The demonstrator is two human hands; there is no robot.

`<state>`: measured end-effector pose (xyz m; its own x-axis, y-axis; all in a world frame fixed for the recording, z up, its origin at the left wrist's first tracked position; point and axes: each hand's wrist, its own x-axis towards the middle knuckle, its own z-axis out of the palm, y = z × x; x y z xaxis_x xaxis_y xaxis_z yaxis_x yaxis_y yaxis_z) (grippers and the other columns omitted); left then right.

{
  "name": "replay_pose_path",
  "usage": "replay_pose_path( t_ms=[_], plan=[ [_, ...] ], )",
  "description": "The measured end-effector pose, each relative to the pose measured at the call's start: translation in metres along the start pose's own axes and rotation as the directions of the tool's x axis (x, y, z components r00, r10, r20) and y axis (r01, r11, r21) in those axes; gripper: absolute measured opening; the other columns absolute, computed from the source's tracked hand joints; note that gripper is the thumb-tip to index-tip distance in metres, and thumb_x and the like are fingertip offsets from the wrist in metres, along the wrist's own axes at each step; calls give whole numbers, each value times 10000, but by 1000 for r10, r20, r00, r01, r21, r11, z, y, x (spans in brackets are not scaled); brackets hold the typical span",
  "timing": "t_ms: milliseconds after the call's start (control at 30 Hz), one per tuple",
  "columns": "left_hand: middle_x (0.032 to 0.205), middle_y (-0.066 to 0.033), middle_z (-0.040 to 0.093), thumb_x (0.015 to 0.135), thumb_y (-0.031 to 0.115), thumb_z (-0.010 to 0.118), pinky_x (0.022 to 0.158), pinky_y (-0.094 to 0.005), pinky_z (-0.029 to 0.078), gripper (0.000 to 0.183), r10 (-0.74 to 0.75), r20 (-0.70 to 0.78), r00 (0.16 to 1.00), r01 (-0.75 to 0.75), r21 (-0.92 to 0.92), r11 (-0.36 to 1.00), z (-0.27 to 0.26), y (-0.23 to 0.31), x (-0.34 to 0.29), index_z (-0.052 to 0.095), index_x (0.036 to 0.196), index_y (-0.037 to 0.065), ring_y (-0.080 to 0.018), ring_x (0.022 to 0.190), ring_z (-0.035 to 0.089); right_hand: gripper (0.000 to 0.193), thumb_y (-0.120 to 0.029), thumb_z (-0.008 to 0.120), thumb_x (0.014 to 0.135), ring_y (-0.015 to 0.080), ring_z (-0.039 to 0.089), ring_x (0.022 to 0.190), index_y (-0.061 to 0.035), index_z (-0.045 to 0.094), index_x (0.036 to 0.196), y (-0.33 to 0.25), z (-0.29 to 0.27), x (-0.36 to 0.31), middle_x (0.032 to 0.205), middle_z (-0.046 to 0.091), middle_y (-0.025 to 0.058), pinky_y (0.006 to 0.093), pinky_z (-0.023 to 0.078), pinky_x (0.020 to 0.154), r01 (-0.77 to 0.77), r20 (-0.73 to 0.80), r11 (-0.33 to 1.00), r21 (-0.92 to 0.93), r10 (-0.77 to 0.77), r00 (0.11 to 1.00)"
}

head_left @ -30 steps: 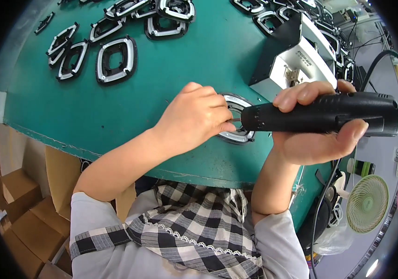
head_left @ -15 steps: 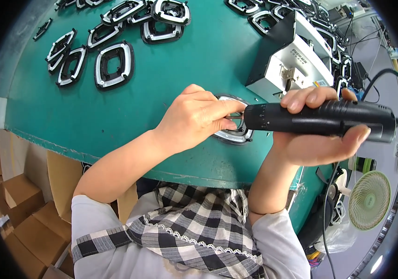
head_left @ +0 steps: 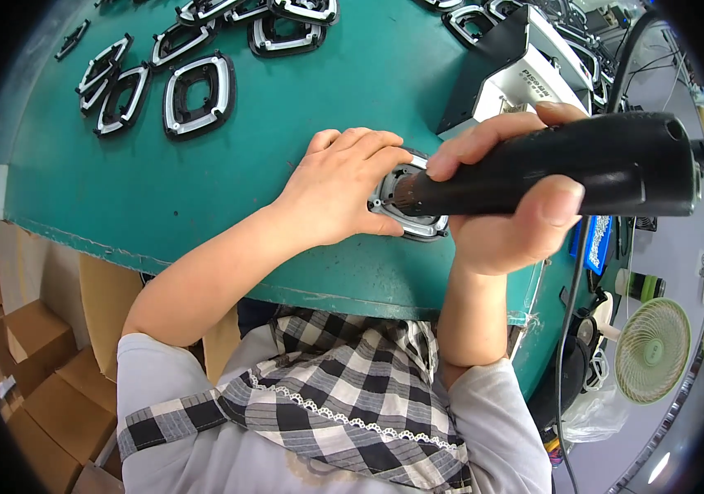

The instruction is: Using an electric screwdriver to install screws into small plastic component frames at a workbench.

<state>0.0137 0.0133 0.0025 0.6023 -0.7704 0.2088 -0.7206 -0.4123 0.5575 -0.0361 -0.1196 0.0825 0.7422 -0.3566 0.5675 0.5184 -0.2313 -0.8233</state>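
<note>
Electric screwdriver (head_left: 619,156) at the light-and-dark frame (head_left: 423,228), fastening unconfirmed

The right hand (head_left: 487,244) wraps around the screwdriver, its nose down at the frame, which lies between the hands on the green desk (head_left: 269,152). The left hand (head_left: 337,188) is spread wide, thumb and fingers along the frame's left side. This piece looks partway done; the tool hides whether a screw is seated. Beyond the left hand lie more frames (head_left: 222,92), finished or not, I cannot tell.
</note>
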Motion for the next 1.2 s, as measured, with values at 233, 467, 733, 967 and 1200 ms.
replay_pose_path(
  t_ms=[233,467,733,967,1200],
  plan=[
    [1331,-55,487,627,401,802,1038,-418,296,719,8,-45,999,-7,21,1000,9,-6,1,517,1218,107,-249,1255,422,806,-702,520,809,149,555,478,52,391,1065,18,8,-5,606,576,93,232,441,466,151,48,970,-190,-144,988],
    [1280,-68,515,617,407,806,1025,-413,305,741,-24,20,1000,24,22,999,2,-2,2,504,1208,77,-251,1238,436,792,-710,471,825,175,550,482,26,385,1108,17,5,-5,616,568,100,263,440,465,94,95,987,-128,-83,992],
    [1322,-71,492,598,340,811,1035,-416,289,711,-21,42,999,22,-33,999,1,-1,3,523,1197,86,-267,1245,423,653,-599,428,884,223,527,473,-4,381,1147,8,-57,11,662,539,135,327,457,453,2,-124,1000,-22,-4,992],
    [1316,-48,493,574,319,822,1034,-427,275,705,-45,70,997,47,-35,998,-2,-6,2,526,1174,96,-268,1250,411,648,-596,441,875,237,521,456,-7,385,1140,7,-68,-3,671,539,146,357,469,429,-25,-102,999,-43,21,995],
    [1313,-53,494,564,328,821,1030,-430,276,729,-28,58,998,30,-29,999,-2,-8,1,520,1186,97,-276,1247,412,745,-606,556,816,166,556,438,73,389,1075,17,-59,-7,586,581,130,245,444,455,7,-125,997,-76,-16,992]
  ],
)
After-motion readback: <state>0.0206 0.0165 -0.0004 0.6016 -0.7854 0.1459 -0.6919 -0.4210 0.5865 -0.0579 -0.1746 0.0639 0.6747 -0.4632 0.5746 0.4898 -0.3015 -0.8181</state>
